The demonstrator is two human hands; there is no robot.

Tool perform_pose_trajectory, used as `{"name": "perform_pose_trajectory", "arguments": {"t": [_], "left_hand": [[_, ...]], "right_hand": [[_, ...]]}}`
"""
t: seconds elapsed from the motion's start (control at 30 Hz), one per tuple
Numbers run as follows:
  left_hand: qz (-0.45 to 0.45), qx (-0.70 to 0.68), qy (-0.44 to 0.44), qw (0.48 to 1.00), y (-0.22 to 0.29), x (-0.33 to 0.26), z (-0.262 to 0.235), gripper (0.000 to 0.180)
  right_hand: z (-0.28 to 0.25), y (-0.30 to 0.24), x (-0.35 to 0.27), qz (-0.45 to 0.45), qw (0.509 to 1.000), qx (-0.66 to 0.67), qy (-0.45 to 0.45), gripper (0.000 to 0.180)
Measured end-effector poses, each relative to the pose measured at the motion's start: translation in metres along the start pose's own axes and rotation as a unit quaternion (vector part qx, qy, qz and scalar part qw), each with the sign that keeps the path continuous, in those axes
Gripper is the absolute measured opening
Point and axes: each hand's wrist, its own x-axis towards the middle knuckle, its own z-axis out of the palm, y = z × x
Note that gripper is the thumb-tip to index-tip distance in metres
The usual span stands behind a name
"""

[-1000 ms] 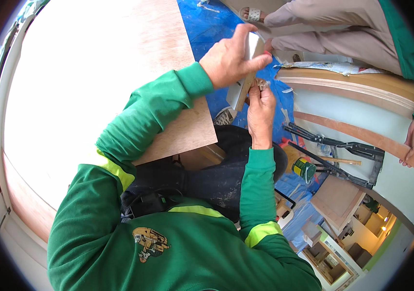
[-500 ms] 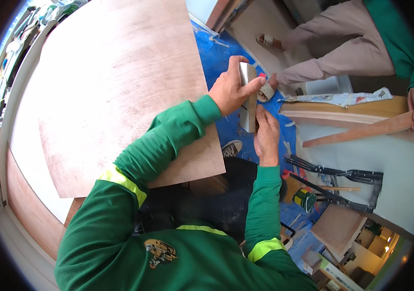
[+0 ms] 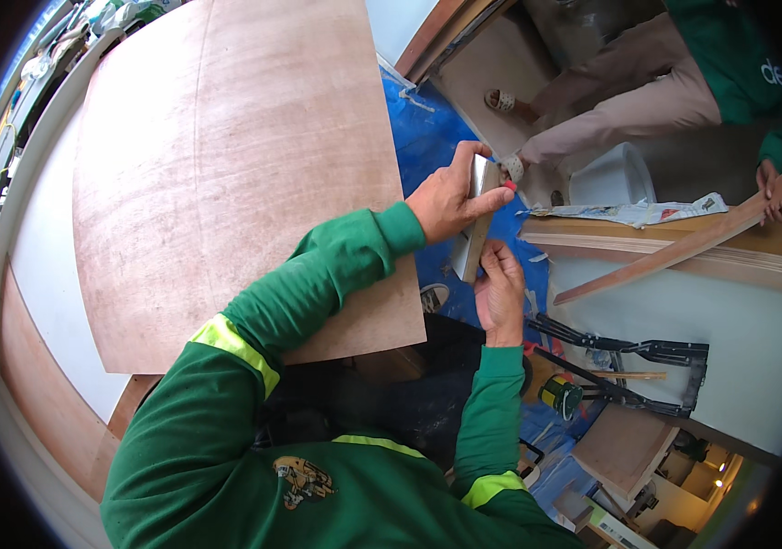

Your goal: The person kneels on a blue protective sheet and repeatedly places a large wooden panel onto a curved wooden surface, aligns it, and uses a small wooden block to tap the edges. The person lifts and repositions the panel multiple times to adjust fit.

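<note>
Two hands, left hand (image 3: 446,197) and right hand (image 3: 501,293), grip one metal strip (image 3: 475,220).

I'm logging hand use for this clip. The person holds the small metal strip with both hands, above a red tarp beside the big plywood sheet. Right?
Not quite: the tarp is blue, as the head view shows. Both the left hand and right hand do hold the metal strip, beside the plywood sheet.

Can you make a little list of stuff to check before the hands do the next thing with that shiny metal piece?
1. Left hand grips the metal piece near its top: ok.
2. Right hand grips its lower end: ok.
3. Both hands in full view: ok.
4. Plywood sheet lying flat and steady: cannot tell.
5. Other person's foot apart from the hands: ok.
6. Sharp edge on the piece: cannot tell.
</note>
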Motion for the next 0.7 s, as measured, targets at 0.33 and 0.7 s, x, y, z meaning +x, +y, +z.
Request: {"name": "perform_pose_trajectory", "arguments": {"t": [0.33,0.7], "left_hand": [[0.053,0.111,0.067,0.99,0.021,0.007,-0.052,0.093],[-0.176,0.576,0.258,0.755,-0.056,0.012,-0.222,0.094]], "right_hand": [[0.076,-0.015,0.015,0.046,0.995,-0.065,-0.063,0.054],[0.167,-0.022,0.136,0.051,0.969,-0.174,-0.167,0.076]]}}
